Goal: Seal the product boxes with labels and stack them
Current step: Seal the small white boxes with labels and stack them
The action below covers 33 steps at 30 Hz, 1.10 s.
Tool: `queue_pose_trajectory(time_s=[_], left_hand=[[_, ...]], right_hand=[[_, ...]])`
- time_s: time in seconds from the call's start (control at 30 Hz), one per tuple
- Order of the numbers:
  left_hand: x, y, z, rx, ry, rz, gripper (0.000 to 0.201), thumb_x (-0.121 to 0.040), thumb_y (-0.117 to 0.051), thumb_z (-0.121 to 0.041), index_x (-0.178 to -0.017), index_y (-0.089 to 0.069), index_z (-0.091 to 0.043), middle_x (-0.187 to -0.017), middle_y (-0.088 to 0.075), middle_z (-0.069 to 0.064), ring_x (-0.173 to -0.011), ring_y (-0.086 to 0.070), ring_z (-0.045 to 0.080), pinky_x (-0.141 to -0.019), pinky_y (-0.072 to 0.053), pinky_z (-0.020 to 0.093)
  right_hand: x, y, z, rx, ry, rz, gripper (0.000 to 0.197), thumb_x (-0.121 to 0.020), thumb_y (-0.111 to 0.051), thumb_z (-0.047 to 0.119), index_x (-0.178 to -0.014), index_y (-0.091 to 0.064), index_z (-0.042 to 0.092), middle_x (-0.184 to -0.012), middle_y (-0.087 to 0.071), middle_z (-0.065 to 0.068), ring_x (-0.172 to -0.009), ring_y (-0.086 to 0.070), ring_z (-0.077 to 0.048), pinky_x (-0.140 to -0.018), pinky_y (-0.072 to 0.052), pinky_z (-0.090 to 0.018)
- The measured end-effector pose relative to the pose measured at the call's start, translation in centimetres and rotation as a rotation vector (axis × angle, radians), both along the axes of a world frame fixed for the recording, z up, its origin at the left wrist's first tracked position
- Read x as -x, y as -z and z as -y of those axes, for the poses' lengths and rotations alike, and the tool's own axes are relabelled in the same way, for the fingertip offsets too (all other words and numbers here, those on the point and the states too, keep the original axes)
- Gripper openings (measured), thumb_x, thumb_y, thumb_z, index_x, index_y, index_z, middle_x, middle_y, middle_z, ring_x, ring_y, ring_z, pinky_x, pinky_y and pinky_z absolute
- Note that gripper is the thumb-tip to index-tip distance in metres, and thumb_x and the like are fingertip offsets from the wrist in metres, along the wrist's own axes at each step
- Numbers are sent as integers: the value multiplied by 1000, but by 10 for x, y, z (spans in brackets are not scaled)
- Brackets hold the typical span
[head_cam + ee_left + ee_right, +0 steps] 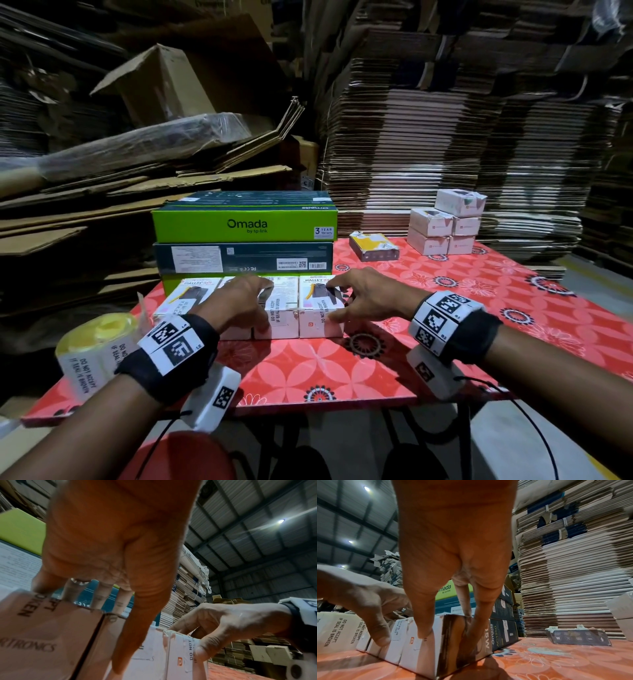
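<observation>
Three white product boxes lie side by side on the red floral table [342, 373]. Each carries a "DO NOT ACCEPT IF SEAL IS BROKEN" label over its front edge. My left hand [253, 301] grips the middle box [286, 305], fingers over the top and thumb on the front face. My right hand [346, 301] grips the right box [317, 329], thumb on the front [424, 632] and fingers over the top and right side. The left box [181, 301] lies untouched. A label roll [92, 346] with a yellow core stands at the table's left edge.
Green and dark Omada boxes [245, 222] are stacked right behind the row. A torn yellow-and-dark box [375, 246] and a pile of small white boxes [445, 226] sit at the far right. Tall stacks of flat cardboard [445, 137] wall in the table.
</observation>
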<state>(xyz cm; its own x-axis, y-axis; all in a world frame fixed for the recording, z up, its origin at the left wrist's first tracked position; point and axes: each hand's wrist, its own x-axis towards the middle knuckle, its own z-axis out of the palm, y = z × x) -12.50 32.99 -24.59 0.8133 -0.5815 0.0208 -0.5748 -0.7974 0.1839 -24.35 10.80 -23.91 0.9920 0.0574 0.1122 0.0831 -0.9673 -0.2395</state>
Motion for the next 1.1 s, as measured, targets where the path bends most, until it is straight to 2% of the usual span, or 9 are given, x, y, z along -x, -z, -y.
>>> queue_pose_trajectory(time_s=[0.1, 0.17, 0.27, 0.4, 0.53, 0.63, 0.8, 0.97, 1.1], left_hand=[[3, 0, 2, 23, -7, -11, 91, -67, -90, -35, -145, -44, -26, -155, -40, 6, -134, -45, 24, -107, -41, 32], [9, -2, 5, 62, 25, 5, 110, -67, -90, -41, -157, -29, -21, -160, -34, 4, -144, -36, 24, -114, -34, 31], [24, -14, 13, 172, 103, -8, 99, -74, -87, -38, -156, -33, -22, -159, -38, 2, -143, -38, 21, -109, -33, 26], [42, -29, 31, 334, 196, -26, 75, -81, -83, -33, -147, -49, -26, -152, -48, -4, -139, -45, 17, -103, -36, 22], [53, -33, 59, 428, 303, -92, 51, -82, -80, -31, -131, -64, -28, -133, -64, -4, -122, -59, 16, -101, -48, 31], [57, -34, 86, 449, 366, -138, 46, -85, -78, -24, -130, -65, -21, -127, -66, -1, -111, -62, 13, -94, -52, 27], [63, -40, 135, 482, 434, -145, 53, -86, -77, -19, -136, -59, -13, -126, -66, 5, -111, -62, 17, -94, -52, 27], [57, -45, 183, 479, 458, -126, 61, -81, -80, -20, -138, -58, -15, -121, -68, 3, -105, -65, 16, -87, -53, 25], [51, -44, 219, 500, 455, -138, 64, -75, -83, -24, -135, -60, -17, -122, -68, 2, -104, -67, 19, -95, -55, 40]], right_hand=[[3, 0, 2, -54, 54, -78, 84, -79, -80, 55, -148, -47, 21, -143, -56, -5, -126, -56, -23, -101, -47, -33], [7, -4, 5, -79, 72, -107, 96, -80, -74, 62, -157, -30, 25, -153, -48, -6, -134, -50, -24, -107, -43, -35], [10, -15, 14, -129, 90, -123, 87, -85, -66, 65, -155, -33, 25, -146, -55, -8, -115, -63, -23, -98, -52, -35], [11, -27, 35, -199, 141, -92, 101, -67, -61, 80, -149, -43, 23, -121, -71, -3, -84, -75, -24, -76, -63, -37], [16, -37, 62, -188, 202, -30, 74, -83, -73, 57, -143, -47, 22, -115, -70, -1, -76, -72, -23, -66, -62, -30], [19, -41, 88, -137, 264, -11, 69, -84, -78, 48, -140, -51, 20, -112, -72, -5, -72, -70, -23, -67, -58, -31], [27, -41, 139, -69, 363, 15, 63, -82, -80, 47, -135, -59, 19, -116, -72, -5, -100, -67, -23, -88, -54, -32], [31, -35, 187, -95, 460, 35, 64, -80, -83, 43, -135, -59, 18, -121, -70, -7, -103, -65, -22, -87, -47, -28], [31, -34, 217, -125, 528, 87, 65, -80, -84, 37, -137, -59, 16, -129, -66, -9, -115, -62, -26, -98, -48, -31]])
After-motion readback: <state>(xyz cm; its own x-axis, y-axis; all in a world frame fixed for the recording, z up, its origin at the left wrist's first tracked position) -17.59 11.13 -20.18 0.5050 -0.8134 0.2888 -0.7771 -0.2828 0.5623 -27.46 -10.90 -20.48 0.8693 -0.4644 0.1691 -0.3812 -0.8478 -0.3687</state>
